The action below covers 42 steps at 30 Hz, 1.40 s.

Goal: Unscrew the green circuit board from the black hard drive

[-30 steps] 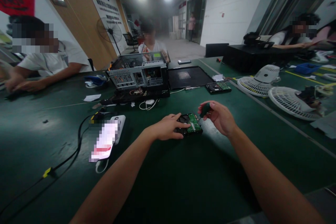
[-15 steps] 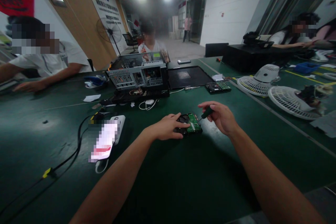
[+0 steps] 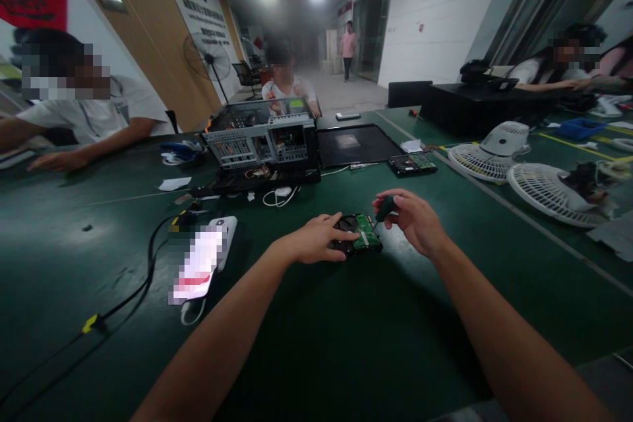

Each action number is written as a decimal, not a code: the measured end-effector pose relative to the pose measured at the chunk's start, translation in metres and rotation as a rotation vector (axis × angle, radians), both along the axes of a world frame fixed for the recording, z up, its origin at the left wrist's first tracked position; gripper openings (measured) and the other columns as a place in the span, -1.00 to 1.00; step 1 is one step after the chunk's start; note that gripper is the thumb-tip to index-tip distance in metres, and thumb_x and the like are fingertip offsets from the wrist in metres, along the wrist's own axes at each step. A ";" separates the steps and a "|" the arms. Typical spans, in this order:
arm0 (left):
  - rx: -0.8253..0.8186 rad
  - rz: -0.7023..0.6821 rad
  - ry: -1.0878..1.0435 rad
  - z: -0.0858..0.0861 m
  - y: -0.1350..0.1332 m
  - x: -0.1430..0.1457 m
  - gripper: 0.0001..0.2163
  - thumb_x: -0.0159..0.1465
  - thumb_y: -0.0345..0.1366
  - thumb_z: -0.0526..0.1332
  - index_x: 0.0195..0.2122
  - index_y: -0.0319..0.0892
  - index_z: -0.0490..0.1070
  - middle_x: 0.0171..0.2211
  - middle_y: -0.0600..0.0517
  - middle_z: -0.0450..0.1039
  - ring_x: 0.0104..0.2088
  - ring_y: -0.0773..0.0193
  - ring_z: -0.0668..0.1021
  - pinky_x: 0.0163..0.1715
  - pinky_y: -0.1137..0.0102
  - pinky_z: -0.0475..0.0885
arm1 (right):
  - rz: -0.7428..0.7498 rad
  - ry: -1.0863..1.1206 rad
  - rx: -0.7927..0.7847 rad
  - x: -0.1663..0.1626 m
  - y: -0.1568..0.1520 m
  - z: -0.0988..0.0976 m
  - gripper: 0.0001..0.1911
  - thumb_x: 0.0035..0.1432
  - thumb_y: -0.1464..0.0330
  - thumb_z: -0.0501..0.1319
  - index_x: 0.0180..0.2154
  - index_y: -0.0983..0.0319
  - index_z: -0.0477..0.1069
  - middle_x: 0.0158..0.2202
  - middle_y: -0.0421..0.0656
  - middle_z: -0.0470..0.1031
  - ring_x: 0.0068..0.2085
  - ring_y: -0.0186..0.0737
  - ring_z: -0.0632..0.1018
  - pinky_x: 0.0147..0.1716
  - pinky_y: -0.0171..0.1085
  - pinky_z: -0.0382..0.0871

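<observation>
A hard drive (image 3: 366,235), its green circuit board facing up, lies on the green table. My left hand (image 3: 319,237) holds it from the left, fingers spread across its top and edges, covering that end. In my right hand (image 3: 410,216) is a screwdriver (image 3: 384,209) with a dark green handle, gripped between thumb and fingers. Its shaft slants down to the right side of the board; the exact contact of the tip is too small to make out.
An open computer case (image 3: 262,145) stands beyond my hands, with a black panel (image 3: 359,144) beside it. Another hard drive (image 3: 413,164) lies to the right, near white fan parts (image 3: 548,194). At left are a phone (image 3: 200,264) and a black cable (image 3: 150,264). Co-workers sit around.
The screwdriver has become more upright, its handle shifting slightly left as the right fingers moved around it. My left hand and the drive stay put. A person in the background turned and moved slightly.
</observation>
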<state>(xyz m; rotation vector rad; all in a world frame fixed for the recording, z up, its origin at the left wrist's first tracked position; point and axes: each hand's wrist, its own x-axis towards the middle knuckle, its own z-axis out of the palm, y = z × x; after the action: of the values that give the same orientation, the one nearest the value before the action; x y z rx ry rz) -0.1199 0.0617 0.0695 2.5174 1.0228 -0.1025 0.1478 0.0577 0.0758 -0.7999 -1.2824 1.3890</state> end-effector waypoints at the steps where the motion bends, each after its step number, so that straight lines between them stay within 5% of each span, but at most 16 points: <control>1: 0.004 0.000 0.001 0.000 0.000 0.000 -0.43 0.35 0.06 0.21 0.37 0.31 0.16 0.53 0.08 -0.28 0.45 -0.27 0.00 0.33 -0.10 0.07 | -0.012 -0.012 0.007 0.001 0.000 -0.001 -0.76 0.24 0.27 0.24 -0.09 0.15 0.58 -0.12 -0.04 0.57 -0.14 -0.09 0.54 -0.43 -0.25 0.34; 9: 0.008 0.000 -0.001 0.001 -0.001 0.000 -0.44 0.35 0.05 0.21 0.37 0.33 0.17 0.53 0.07 -0.31 0.46 -0.25 -0.01 0.34 -0.08 0.07 | -0.040 -0.024 0.045 -0.001 -0.001 -0.001 -0.87 0.22 0.26 0.30 -0.23 0.15 0.58 -0.12 -0.08 0.57 -0.19 -0.17 0.53 -0.42 -0.27 0.33; 15: -0.005 0.006 0.012 0.001 0.000 0.000 -0.42 0.35 0.06 0.22 0.38 0.32 0.15 0.53 0.10 -0.34 0.46 -0.25 -0.03 0.34 -0.08 0.05 | 0.020 0.044 -0.022 0.000 0.000 -0.001 -0.70 0.34 0.14 0.16 -0.24 0.19 0.54 -0.18 -0.03 0.59 -0.17 -0.09 0.57 -0.41 -0.24 0.38; 25: -0.006 -0.005 0.004 0.002 -0.001 0.001 -0.42 0.35 0.05 0.22 0.38 0.32 0.15 0.53 0.10 -0.32 0.46 -0.26 -0.02 0.35 -0.07 0.05 | 0.041 0.037 -0.061 0.002 -0.002 0.002 -0.76 0.28 0.20 0.24 -0.11 0.16 0.57 -0.15 -0.04 0.53 -0.12 -0.08 0.53 -0.36 -0.22 0.46; 35: 0.000 0.000 0.015 0.003 -0.001 0.001 -0.43 0.35 0.05 0.22 0.37 0.31 0.16 0.53 0.10 -0.33 0.46 -0.26 -0.01 0.34 -0.07 0.06 | 0.028 0.036 -0.033 -0.002 -0.005 0.003 -0.81 0.13 0.27 0.41 -0.24 0.13 0.47 -0.18 -0.12 0.56 -0.13 -0.12 0.56 -0.36 -0.24 0.49; 42: -0.005 0.003 0.006 0.001 0.000 -0.001 -0.42 0.35 0.06 0.22 0.38 0.32 0.15 0.53 0.08 -0.31 0.46 -0.25 -0.02 0.34 -0.09 0.05 | 0.049 0.054 -0.036 -0.003 -0.002 0.001 -0.73 0.29 0.17 0.21 -0.12 0.17 0.58 -0.19 -0.05 0.53 -0.15 -0.09 0.53 -0.38 -0.20 0.44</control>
<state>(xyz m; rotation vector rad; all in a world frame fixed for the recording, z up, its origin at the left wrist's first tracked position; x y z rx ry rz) -0.1205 0.0616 0.0703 2.5125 1.0268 -0.1119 0.1448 0.0553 0.0770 -0.7550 -1.2456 1.4672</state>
